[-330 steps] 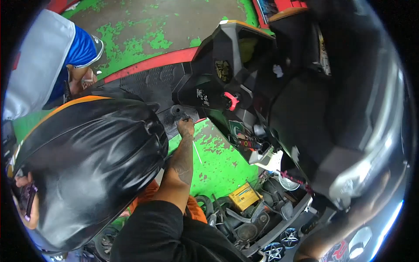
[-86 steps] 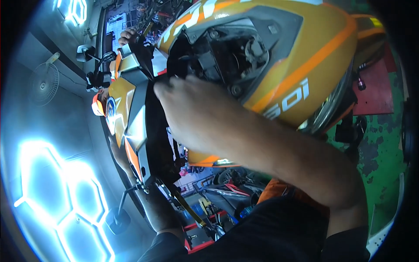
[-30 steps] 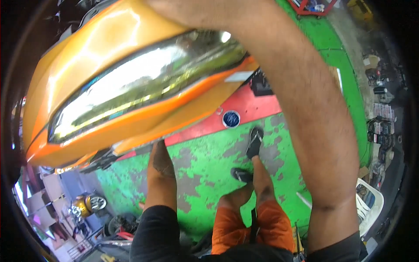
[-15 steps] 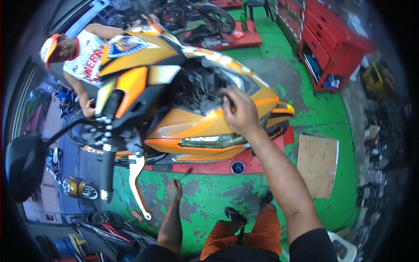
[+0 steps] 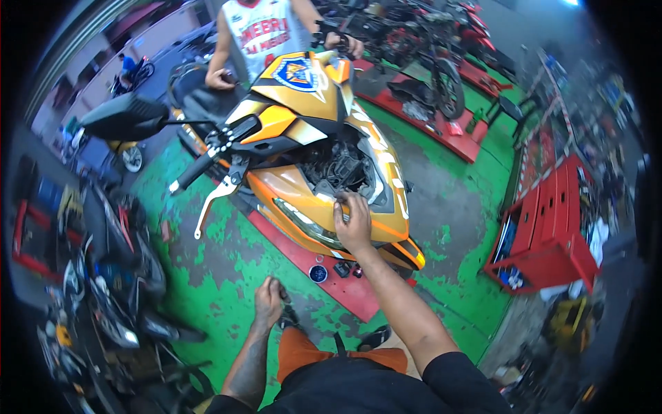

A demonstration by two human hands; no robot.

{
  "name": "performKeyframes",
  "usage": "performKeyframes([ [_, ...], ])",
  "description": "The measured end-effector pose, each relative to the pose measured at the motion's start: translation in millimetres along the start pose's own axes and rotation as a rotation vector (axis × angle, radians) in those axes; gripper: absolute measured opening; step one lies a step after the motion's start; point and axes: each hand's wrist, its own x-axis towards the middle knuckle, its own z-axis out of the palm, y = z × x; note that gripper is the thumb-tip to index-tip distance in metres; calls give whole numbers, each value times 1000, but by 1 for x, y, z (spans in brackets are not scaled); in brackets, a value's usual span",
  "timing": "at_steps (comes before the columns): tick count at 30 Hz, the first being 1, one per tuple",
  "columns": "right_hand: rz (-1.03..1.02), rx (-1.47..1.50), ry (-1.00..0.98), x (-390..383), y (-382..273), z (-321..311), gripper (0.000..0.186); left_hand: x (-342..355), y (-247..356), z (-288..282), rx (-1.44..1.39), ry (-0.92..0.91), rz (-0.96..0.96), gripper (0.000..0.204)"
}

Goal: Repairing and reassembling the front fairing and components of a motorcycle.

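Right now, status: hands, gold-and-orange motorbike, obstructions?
Right hand at gold-and-orange motorbike, beside open front cavity. Left hand low, apart from it. Person in white sleeveless shirt opposite, not blocking.

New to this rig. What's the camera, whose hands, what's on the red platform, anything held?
No machine here: these are a person's bare hands, seen from above by a fisheye camera worn on that person's head. Picture left is their left, and straight edges bend toward the rim.

The right hand is at the front bodywork of a gold-and-orange scooter, beside an opening with dark parts inside. The left hand is lower, over the green floor. Whether either holds something is too unclear to tell.

On the red platform, beside the scooter, sit a round tub with dark blue contents and some small dark items. The person in the white jersey across the scooter is someone else.
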Motion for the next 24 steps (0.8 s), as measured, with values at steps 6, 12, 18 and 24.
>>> performKeyframes([
  [6,269,673,-664,-34,-18,-75,29,39,135,78,-764,128,77,38],
  [12,460,715,-1021,-33,-31,-140,33,82,176,116,-1031,68,90,38],
  [18,442,868,-648,10,6,-171,28,46,137,215,-608,-87,120,54],
  [24,-14,645,-874,69,90,-181,28,53,159,304,-313,282,120,48],
])
